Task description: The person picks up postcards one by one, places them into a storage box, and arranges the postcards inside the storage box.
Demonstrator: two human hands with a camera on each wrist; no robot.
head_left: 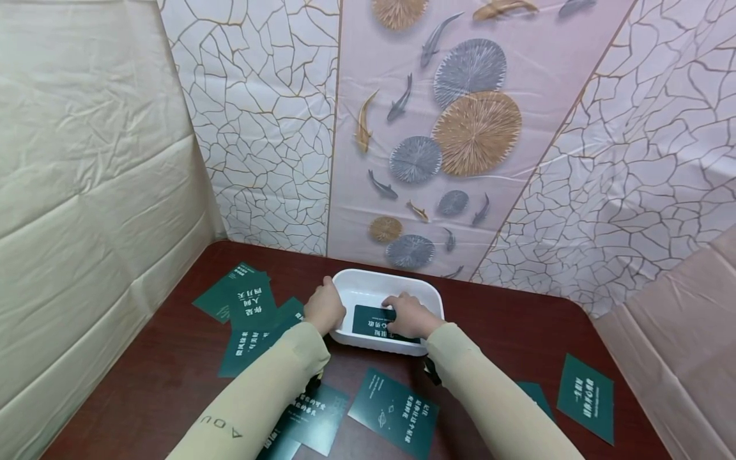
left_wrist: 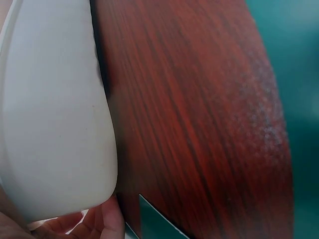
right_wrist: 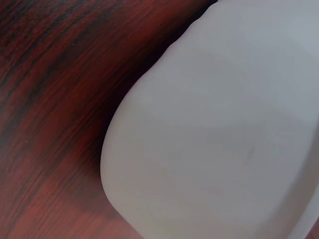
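A white plastic basin [head_left: 388, 281] stands on the dark red table, its sides close up in both wrist views. My left hand [head_left: 325, 308] holds the basin's left end; in the left wrist view its curled fingers [left_wrist: 113, 219] show at the basin's edge. Inside the basin lies a dark green card [head_left: 368, 321] with white writing. Over the card's right part is my right hand [head_left: 411, 317], reaching in across the basin's near right rim. Its thumb and index finger are spread apart, the thumb over the card. The right hand's fingers are out of sight in its wrist view.
Overlapping green cards [head_left: 253, 303] lie left of the basin. More cards [head_left: 397, 412] are near the front, some partly under the left sleeve. At the right lies another card [head_left: 586, 397], beside one partly hidden by the right sleeve. A patterned cloth [head_left: 276, 128] hangs behind the table.
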